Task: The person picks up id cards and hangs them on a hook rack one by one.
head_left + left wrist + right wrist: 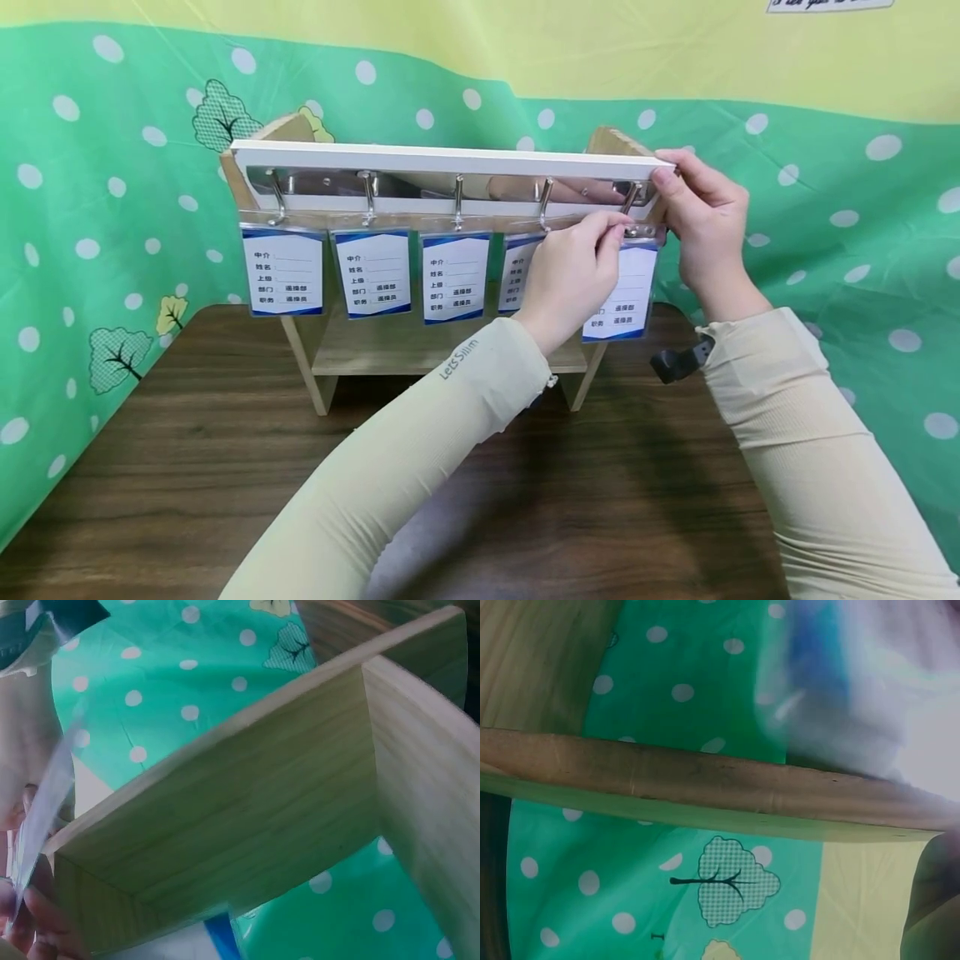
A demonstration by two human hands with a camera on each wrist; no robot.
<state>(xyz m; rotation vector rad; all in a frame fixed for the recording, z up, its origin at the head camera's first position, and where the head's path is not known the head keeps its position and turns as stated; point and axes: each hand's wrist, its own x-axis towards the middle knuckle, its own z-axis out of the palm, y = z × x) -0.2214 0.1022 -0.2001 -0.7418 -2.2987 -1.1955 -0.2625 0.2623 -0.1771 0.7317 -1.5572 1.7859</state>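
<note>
A white rail (420,155) with a shiny metal strip and several hooks (458,200) runs across the top of a wooden stand (450,342). Clear-sleeved name badges (456,275) with blue borders hang from the hooks in a row. At the rightmost hook, my left hand (573,271) pinches the top edge of the last badge (622,308) between thumb and fingers. My right hand (705,229) grips the right end of the rail, thumb in front. The left wrist view catches that badge (46,810) edge-on; in the right wrist view a badge (817,667) is blurred.
The stand rests on a dark wood-grain table (187,450). Behind it hangs a green and yellow cloth (420,92) with white dots and trees. A black strap end (678,362) sticks out at the right wrist.
</note>
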